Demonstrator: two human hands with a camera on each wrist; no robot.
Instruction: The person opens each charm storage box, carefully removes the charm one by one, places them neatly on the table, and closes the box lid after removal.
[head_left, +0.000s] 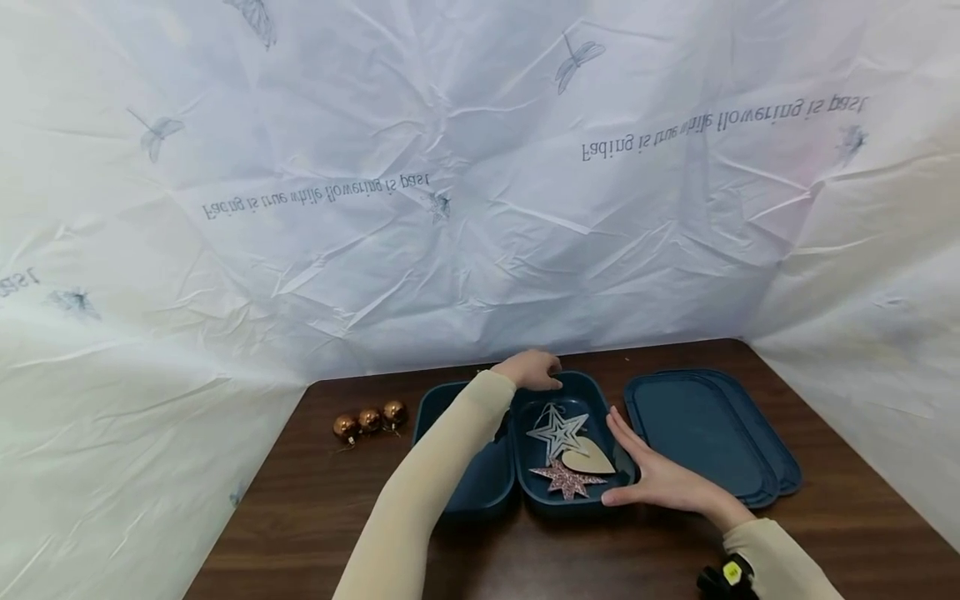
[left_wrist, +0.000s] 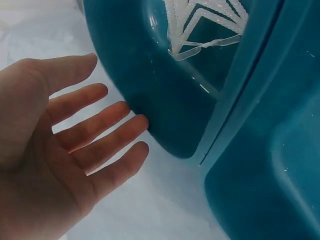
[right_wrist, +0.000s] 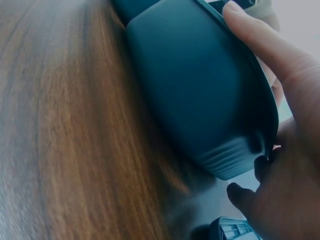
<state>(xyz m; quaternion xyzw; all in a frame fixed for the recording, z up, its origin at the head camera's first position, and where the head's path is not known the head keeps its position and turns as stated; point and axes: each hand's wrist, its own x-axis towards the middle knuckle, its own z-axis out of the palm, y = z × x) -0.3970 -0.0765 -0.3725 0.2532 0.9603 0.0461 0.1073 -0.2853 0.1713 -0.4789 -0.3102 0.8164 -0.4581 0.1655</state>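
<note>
Two dark blue plastic boxes stand side by side on the table. In the right box (head_left: 558, 505) lie a white star ornament (head_left: 557, 432), a wooden heart (head_left: 590, 457) and a pink glittery star (head_left: 567, 480). My left hand (head_left: 528, 369) is at the far rim of that box; in the left wrist view its spread fingertips (left_wrist: 137, 125) reach the rim. My right hand (head_left: 663, 479) spreads along the box's right side, thumb toward the near corner and straight fingers at the rim. The left box (head_left: 487, 477) is partly hidden behind my left sleeve.
Several shiny copper-coloured baubles (head_left: 370, 420) lie on the wooden table (head_left: 300, 508) left of the boxes. Two blue lids (head_left: 697, 429) lie overlapped at the right. A white printed sheet (head_left: 465, 267) hangs behind and around the table.
</note>
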